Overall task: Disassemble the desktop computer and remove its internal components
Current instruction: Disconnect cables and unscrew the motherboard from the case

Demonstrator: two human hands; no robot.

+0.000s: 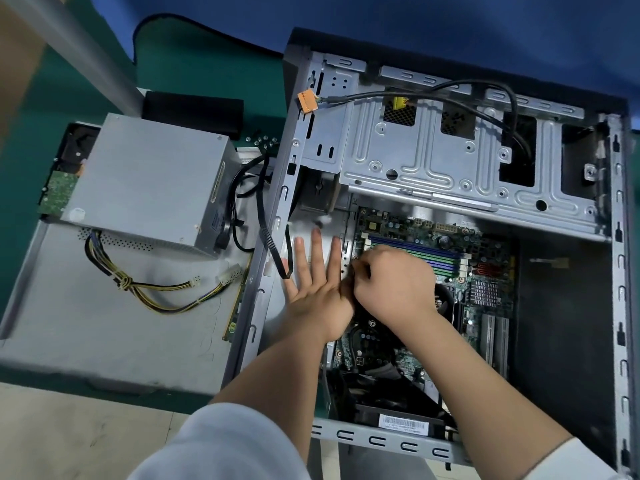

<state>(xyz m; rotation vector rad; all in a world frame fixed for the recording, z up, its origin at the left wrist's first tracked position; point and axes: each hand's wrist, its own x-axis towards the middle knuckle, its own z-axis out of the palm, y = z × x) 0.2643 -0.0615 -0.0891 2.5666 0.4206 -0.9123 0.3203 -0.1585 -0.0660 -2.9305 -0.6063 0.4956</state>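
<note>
Motherboard edge: left hand flat, right hand seemingly pinching something small.

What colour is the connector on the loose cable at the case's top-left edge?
Orange connector, on a black cable; head view.

Case: lay open at the right, motherboard inside, drive cage behind it.
Side panel: lay flat, left of the case.
Power supply: sat on the panel's far end, cables trailing nearer.
Hands: left hand beside right hand, over the board's left edge.
</note>
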